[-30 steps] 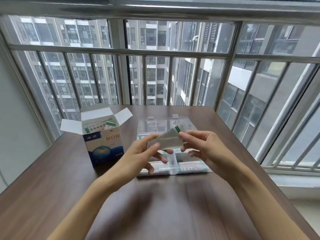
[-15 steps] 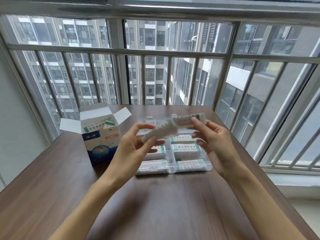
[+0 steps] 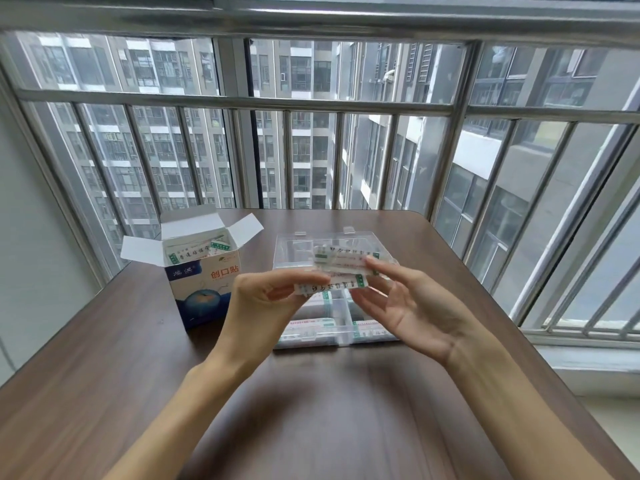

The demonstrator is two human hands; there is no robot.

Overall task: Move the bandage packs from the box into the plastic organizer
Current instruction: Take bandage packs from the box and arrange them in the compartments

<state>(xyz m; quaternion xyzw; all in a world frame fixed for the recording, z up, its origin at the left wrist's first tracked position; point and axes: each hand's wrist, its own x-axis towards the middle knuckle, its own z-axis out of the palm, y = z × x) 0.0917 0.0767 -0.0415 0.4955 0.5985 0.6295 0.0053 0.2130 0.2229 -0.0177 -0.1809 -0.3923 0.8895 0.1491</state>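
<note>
A white and blue bandage box [image 3: 202,278] stands open on the brown table, left of centre, with more packs showing in its top. The clear plastic organizer [image 3: 346,336] lies open to its right, and several of its compartments hold white packs with green ends. Above the organizer, my left hand [image 3: 256,303] pinches one end of a fanned bunch of bandage packs [image 3: 341,271]. My right hand [image 3: 412,303] touches the bunch's other end with its fingertips, palm turned up and fingers spread.
The organizer's clear lid [image 3: 332,244] stands open behind its compartments. The wooden table [image 3: 311,410] ends close behind the box and organizer at a barred window [image 3: 311,150]. A pale wall [image 3: 31,237] closes the left side.
The bunch of packs came lower, back toward the organizer, and now lies flatter and fanned out. My right hand has opened its palm upward under the bunch's right end.
</note>
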